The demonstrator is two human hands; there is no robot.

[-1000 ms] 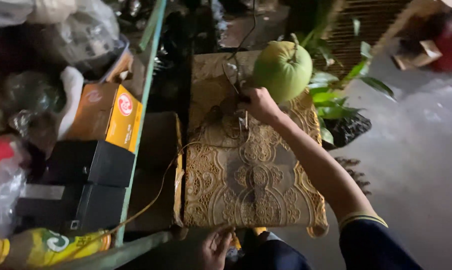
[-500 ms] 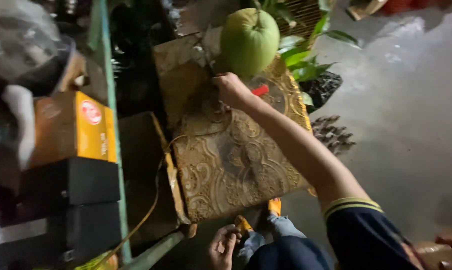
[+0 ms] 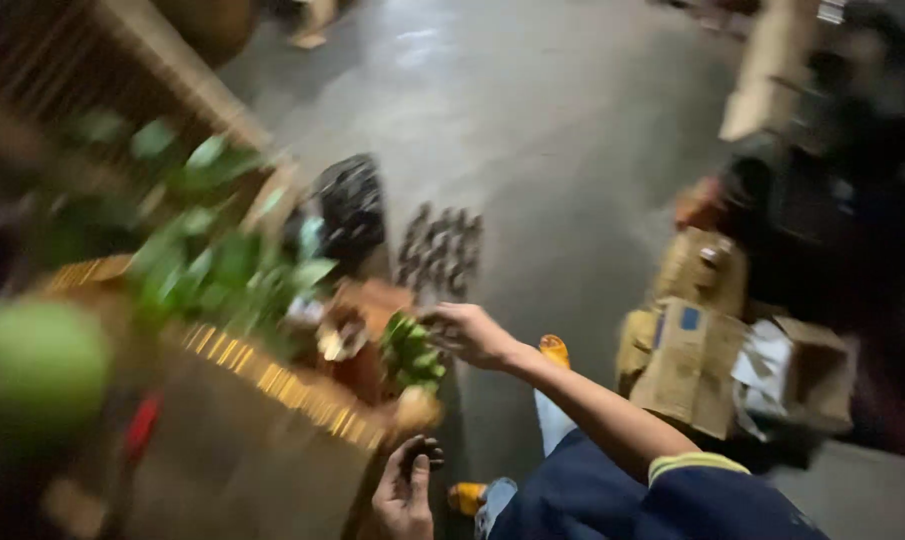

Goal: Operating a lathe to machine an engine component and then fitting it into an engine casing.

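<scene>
Since half a second ago your view has swung right: your right hand [image 3: 472,335] has left the gold cloth and now reaches toward the small green bunch [image 3: 412,352] at the desk [image 3: 272,440] corner. Head view: right grip released, fingertips just beside the bunch, not grasping. Left hand [image 3: 404,492] grasps a small dark object [image 3: 424,452] below; no pickup done yet.

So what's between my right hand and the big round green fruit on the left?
In the head view, leafy green branches lie between the right hand and the green fruit.
</scene>
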